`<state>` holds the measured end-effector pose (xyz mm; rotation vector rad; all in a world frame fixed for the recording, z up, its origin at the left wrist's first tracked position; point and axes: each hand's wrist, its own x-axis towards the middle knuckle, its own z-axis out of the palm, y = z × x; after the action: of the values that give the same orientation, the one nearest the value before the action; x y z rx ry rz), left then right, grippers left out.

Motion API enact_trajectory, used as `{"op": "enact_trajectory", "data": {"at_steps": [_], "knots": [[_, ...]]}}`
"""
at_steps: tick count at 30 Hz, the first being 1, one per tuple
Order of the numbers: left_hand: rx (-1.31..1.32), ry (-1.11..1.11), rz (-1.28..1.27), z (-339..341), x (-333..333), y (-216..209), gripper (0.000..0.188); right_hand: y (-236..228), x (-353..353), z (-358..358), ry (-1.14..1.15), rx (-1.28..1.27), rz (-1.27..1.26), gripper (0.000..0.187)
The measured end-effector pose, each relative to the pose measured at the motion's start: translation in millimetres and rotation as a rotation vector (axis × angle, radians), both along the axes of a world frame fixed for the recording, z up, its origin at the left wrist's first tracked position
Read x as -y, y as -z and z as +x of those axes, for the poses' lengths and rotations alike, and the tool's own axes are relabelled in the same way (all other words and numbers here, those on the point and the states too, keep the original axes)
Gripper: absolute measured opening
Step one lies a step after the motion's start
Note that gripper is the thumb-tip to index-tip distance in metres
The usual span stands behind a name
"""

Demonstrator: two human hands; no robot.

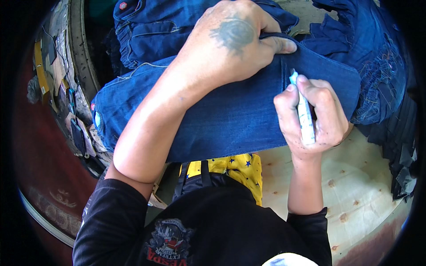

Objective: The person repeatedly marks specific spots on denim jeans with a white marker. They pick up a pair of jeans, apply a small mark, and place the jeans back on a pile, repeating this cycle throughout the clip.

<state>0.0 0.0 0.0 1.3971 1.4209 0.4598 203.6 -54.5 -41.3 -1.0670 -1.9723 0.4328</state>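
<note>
One denim panel (230,113) lies under the left hand (235,44), whose fingers pinch its edge, seemingly for steadiness, and fingers of the right hand (319,108) grasp a whitish marker (305,116) near the seam (283,73).

L hand (233,42) & R hand (317,111) each part hidden.
L fingertips, exc. thumb, out of sight at denim pc (222,124); knuckles reach top edge; L forearm (155,119) blocks some denim. Wht-blue stick (305,117) partly behind R thumb & fingers; tip contact unclear. Jeans pile (153,37) cut by top edge; blk shirt (230,221), wht round thing (288,260) by bottom. Yellow cloth (248,173) part covered. Sm. clutter (76,128) at left too tiny to ID.
</note>
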Motion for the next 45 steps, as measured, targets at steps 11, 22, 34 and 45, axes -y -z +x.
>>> {"op": "enact_trajectory", "data": {"at_steps": [11,22,34,45], "knots": [[-0.063,-0.014,0.079,6.1,2.8,5.0,0.031,5.1,3.6,4.7,-0.037,-0.077,0.036,0.017],[-0.083,-0.015,0.057,5.2,1.5,6.6,0.032,8.6,4.4,6.0,-0.036,-0.062,0.012,0.017],[-0.03,-0.02,0.048,4.3,-1.5,3.8,0.031,10.7,0.8,2.2,0.013,-0.063,0.067,0.019],[-0.253,0.013,0.159,3.7,9.5,49.1,0.033,21.7,8.5,8.3,0.004,-0.009,-0.022,0.013]]}}
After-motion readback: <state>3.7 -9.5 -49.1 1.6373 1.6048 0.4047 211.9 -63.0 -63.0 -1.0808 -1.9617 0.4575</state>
